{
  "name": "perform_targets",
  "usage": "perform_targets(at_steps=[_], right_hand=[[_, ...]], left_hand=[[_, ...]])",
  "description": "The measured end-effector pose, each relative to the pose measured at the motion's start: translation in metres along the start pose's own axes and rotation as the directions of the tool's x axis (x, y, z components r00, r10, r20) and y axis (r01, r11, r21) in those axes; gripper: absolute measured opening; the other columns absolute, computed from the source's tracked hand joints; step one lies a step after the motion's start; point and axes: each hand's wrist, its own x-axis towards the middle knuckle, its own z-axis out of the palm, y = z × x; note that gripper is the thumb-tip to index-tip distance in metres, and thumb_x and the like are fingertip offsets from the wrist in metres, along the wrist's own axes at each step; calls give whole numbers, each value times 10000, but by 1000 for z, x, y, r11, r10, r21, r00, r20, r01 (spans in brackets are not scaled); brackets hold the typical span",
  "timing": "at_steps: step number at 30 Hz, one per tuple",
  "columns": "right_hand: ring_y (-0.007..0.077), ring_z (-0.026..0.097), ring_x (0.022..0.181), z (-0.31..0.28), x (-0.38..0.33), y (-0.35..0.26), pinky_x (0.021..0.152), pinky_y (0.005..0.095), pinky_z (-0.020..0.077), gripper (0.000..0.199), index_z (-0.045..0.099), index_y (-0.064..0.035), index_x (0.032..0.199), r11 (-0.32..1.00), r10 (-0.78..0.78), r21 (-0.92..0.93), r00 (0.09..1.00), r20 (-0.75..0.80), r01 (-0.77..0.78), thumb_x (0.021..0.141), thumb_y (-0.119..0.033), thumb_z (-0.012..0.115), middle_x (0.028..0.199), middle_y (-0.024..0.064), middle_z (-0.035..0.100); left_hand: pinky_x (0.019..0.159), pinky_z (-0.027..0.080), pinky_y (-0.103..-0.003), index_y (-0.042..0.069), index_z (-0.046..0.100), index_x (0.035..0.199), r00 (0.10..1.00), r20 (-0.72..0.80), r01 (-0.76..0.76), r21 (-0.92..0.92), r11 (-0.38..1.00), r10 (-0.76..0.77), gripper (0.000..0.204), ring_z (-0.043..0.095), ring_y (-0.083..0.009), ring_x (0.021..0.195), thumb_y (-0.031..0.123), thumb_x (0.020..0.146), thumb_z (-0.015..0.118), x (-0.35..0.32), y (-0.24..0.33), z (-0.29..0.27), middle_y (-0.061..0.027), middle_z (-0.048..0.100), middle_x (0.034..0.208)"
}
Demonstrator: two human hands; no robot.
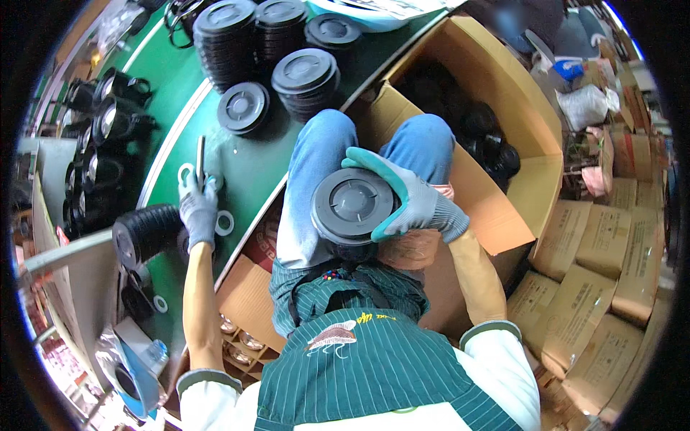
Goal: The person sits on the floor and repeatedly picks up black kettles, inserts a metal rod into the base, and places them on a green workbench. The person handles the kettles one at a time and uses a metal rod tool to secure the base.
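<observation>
The right hand's [419, 202] fingers grip one black lid [353, 203]. Toward nine o'clock, the left hand's [198, 208] fingers pinch one rod [200, 154].

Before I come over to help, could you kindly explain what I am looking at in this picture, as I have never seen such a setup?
Of course. There is no robot here: a person works with two gloved hands, and this wide, curved view looks down from the left camera on their head. That is why the edges bend.

The right hand holds a dark round piece above the lap. The left hand is over the green table, with a thin rod and a white ring at its fingers; how firmly they are gripped is unclear.

Stacked black discs stand at the table's far end. To the right is an open cardboard box with dark items inside.
</observation>
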Motion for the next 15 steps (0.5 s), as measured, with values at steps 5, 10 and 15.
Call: perform_targets(at_steps=[5, 10, 15], right_hand=[[260, 464, 1452, 8, -10, 7, 1236, 404, 337, 1430, 152, -34, 1661, 988, 13, 154, 993, -114, 4, 565, -327, 1023, 1609, 152, 424], [309, 312, 1542, 11, 4, 16, 1249, 441, 310, 1528, 213, -37, 1639, 896, -181, -426, 980, -89, 127, 402, -329, 1061, 1674, 239, 262], [278, 476, 1435, 13, -1, 26, 1171, 439, 438, 626, 288, -97, 1616, 885, 102, 453, 902, -418, 110, 1060, -283, 509, 1603, 225, 379]], left_hand=[[861, 579, -293, -61, 589, 1383, 955, 106, -65, -836, 545, 278, 519, 713, -140, 977, 14, 899, 760, 5, 101, -99, -119, 726, 1151], [838, 585, -390, 65, 618, 1381, 590, 196, -447, -728, 519, 783, 600, 737, -295, 952, 219, 835, 816, -1, 227, -167, -190, 728, 1088], [638, 580, -436, 36, 550, 1408, 584, 418, -645, -281, 710, 696, 622, 725, -351, 755, 369, 906, 708, -26, 263, -183, -212, 698, 893]])
